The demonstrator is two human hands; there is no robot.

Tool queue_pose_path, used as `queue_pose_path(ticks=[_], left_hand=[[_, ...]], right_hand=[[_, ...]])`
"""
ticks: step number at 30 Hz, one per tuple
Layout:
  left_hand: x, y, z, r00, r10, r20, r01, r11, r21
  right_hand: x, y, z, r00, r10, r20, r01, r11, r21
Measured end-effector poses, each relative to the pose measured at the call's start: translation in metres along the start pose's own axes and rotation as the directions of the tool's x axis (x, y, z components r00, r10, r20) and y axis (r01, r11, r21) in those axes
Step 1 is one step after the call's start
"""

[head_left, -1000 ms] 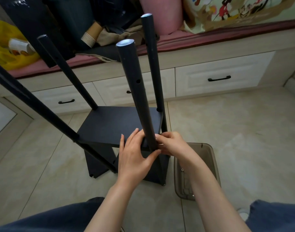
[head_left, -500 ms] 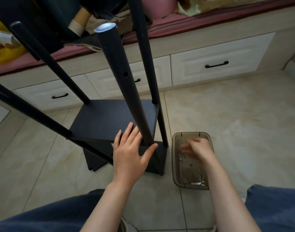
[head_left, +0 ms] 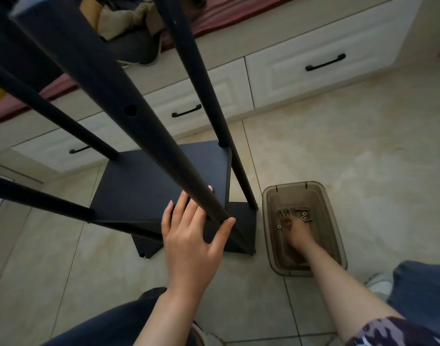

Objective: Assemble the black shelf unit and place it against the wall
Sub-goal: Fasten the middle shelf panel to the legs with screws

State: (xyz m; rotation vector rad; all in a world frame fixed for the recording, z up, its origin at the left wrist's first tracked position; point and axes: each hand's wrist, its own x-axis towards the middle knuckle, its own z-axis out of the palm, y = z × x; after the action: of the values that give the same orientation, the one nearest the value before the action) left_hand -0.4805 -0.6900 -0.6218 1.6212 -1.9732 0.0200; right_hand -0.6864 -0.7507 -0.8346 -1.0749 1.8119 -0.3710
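Note:
The black shelf unit stands on the tiled floor with a black shelf board (head_left: 149,186) held between several black poles. The nearest pole (head_left: 129,126) rises toward the camera and has a screw hole in its side. My left hand (head_left: 191,243) rests on the board's near corner, fingers straight on one side of the pole's base and thumb on the other. My right hand (head_left: 298,237) reaches down into a brown see-through box (head_left: 336,228), its fingertips among loose screws (head_left: 304,216). Whether it holds one is hidden.
White drawers with black handles (head_left: 313,63) run along the back under a bench with a red cushion (head_left: 221,13) and piled fabric. My knees in dark trousers (head_left: 109,320) frame the bottom edge. Bare tiles spread to the right of the box.
My right hand left the pole's base and went down into the box of screws. The left hand stayed at the pole. The camera leaned closer over the unit.

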Motion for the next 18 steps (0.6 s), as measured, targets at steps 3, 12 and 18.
queue_pose_path(ticks=[3, 12, 18], left_hand=[[0.0, 0.0, 0.001, 1.0, -0.01, 0.01, 0.01, 1.0, 0.014], [0.001, 0.0, 0.004, 1.0, -0.008, 0.012, 0.008, 0.999, 0.034], [0.0, 0.0, 0.003, 1.0, -0.011, 0.015, 0.01, 1.0, 0.028]], right_hand=[[0.01, -0.002, 0.003, 0.998, -0.039, 0.047, 0.044, 0.995, -0.089], [0.013, -0.002, 0.012, 0.994, -0.095, 0.053, 0.104, 0.971, -0.217], [0.006, -0.001, 0.015, 0.994, -0.08, 0.07, 0.095, 0.963, -0.251]])
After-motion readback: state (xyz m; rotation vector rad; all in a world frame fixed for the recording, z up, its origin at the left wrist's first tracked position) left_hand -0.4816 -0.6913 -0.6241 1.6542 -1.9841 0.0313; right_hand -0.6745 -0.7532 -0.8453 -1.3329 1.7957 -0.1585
